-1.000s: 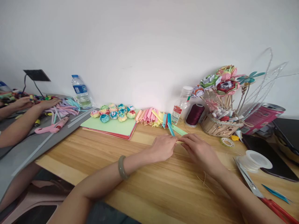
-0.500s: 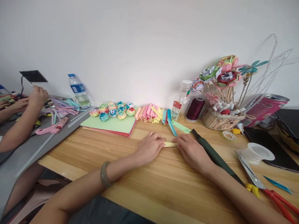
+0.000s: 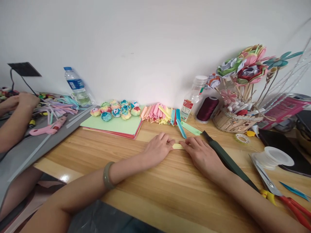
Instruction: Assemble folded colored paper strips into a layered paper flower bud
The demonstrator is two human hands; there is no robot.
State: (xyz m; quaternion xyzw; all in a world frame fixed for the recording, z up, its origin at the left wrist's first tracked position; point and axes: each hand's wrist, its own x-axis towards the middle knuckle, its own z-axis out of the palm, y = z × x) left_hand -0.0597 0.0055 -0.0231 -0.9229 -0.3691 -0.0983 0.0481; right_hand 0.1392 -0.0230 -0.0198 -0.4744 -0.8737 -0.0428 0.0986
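Note:
Between my hands a narrow folded yellow paper strip (image 3: 178,146) lies low over the wooden table (image 3: 136,191). My left hand (image 3: 159,149) is closed on its left end, and my right hand (image 3: 200,153) presses the right end with fingers together. Only the middle of the strip shows; its ends are under my fingers. Just beyond my hands stands a row of folded pink and yellow paper pieces (image 3: 157,113), with a blue strip (image 3: 181,127) leaning at its right end.
Small paper flowers (image 3: 116,112) sit on a green paper stack (image 3: 109,128). To the right are a dark green tool (image 3: 225,158), scissors (image 3: 269,184), a white spool (image 3: 274,157), purple thread (image 3: 207,110) and a flower basket (image 3: 234,121). At left, another person's hands (image 3: 26,100) work near a pink glue gun (image 3: 50,127).
The view has shifted slightly. My hands stay on the yellow strip, with a little less of it showing between them. The other person's hands have come together and lower.

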